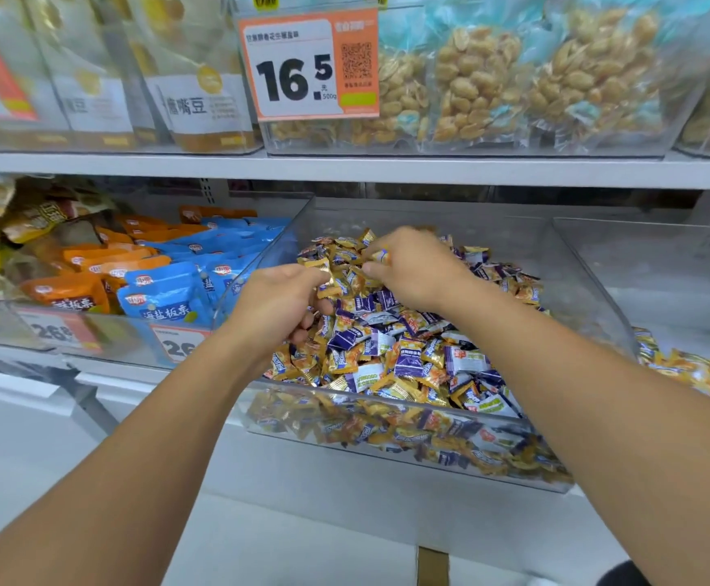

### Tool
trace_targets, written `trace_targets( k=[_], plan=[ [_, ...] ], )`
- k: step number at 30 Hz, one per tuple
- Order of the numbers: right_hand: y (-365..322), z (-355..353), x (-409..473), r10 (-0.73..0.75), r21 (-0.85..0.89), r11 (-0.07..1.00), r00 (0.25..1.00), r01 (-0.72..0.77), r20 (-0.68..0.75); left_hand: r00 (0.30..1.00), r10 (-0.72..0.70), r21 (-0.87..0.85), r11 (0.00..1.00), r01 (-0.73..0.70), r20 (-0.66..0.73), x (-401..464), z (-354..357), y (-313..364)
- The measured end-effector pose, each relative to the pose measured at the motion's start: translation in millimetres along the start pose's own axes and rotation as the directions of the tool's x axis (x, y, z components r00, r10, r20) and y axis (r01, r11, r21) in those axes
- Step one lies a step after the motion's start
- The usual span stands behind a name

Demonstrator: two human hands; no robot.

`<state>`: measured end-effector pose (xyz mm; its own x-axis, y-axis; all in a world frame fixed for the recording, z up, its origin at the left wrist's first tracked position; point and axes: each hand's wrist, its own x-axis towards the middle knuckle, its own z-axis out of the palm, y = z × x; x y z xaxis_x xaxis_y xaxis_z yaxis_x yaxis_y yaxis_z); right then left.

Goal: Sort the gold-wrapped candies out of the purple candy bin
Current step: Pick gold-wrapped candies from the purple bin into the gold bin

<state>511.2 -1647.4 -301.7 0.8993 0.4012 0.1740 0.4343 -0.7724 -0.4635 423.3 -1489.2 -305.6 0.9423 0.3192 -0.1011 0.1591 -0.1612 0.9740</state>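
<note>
A clear plastic candy bin (590,289) on the lower shelf holds a mixed heap of purple-wrapped candies (408,365) and gold-wrapped candies (344,361). My left hand (277,302) is over the left part of the heap, its fingers curled round several gold-wrapped candies (323,274). My right hand (416,268) reaches across the back of the heap and pinches one gold-wrapped candy (380,255) between thumb and fingers. Both forearms enter from the bottom of the view.
A clear bin (661,264) to the right holds a small pile of gold candies (683,370). To the left lie blue and orange snack packs (163,289). The upper shelf carries peanut bags (556,78) and a 16.5 price tag (308,63).
</note>
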Motion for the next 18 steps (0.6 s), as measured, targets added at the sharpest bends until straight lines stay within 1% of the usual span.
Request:
trace_targets(
  k=[1, 3, 5, 6, 7, 8, 10, 14, 16, 18],
  plan=[
    [0.8, 2.9, 2.0, -0.052, -0.152, 0.987, 0.998, 0.057, 0.032, 1.0, 0.011, 0.019, 1.0, -0.011, 0.007, -0.3, -0.5, -0.3],
    [2.8, 10.4, 3.5, -0.078, -0.344, 0.934, 0.995, 0.094, 0.062, 1.0, 0.025, 0.072, 0.997, -0.026, 0.019, 0.2, -2.2, -2.1],
    [1.7, 16.2, 3.2, -0.081, -0.421, 0.903, 0.997, 0.08, 0.017, 0.999, 0.034, 0.116, 0.992, -0.038, 0.032, 0.1, -4.2, -4.6],
    [0.5, 16.4, 3.7, -0.085, -0.413, 0.908, 0.996, 0.073, -0.01, 0.999, 0.039, 0.125, 0.991, -0.043, 0.038, 0.4, -5.1, -5.8],
    [-1.0, 13.7, 3.0, -0.087, -0.365, 0.929, 0.996, 0.07, -0.032, 0.998, 0.043, 0.126, 0.991, -0.048, 0.043, 0.4, -5.8, -6.6],
    [-2.4, 8.7, 2.4, -0.086, -0.276, 0.959, 0.995, 0.069, -0.05, 0.998, 0.048, 0.126, 0.991, -0.054, 0.048, 0.2, -6.4, -7.2],
    [-5.2, -5.5, -2.0, -0.071, -0.055, 0.996, 0.994, 0.066, -0.078, 0.996, 0.066, 0.131, 0.989, -0.073, 0.053, -0.6, -7.0, -6.8],
    [-11.0, -34.4, -35.7, -0.089, 0.186, 0.975, 0.984, 0.118, -0.157, 0.993, 0.113, 0.141, 0.983, -0.118, 0.038, -3.7, -4.7, -4.2],
    [-8.8, -49.9, -61.3, -0.038, 0.401, 0.911, 0.988, 0.097, -0.152, 0.989, 0.144, 0.161, 0.976, -0.146, 0.024, -7.0, 0.7, 1.6],
    [-1.2, -68.2, -87.0, 0.051, 0.651, 0.759, 0.995, 0.014, -0.081, 0.977, 0.204, 0.171, 0.962, -0.212, 0.063, -15.9, 10.4, 12.9]
  ],
)
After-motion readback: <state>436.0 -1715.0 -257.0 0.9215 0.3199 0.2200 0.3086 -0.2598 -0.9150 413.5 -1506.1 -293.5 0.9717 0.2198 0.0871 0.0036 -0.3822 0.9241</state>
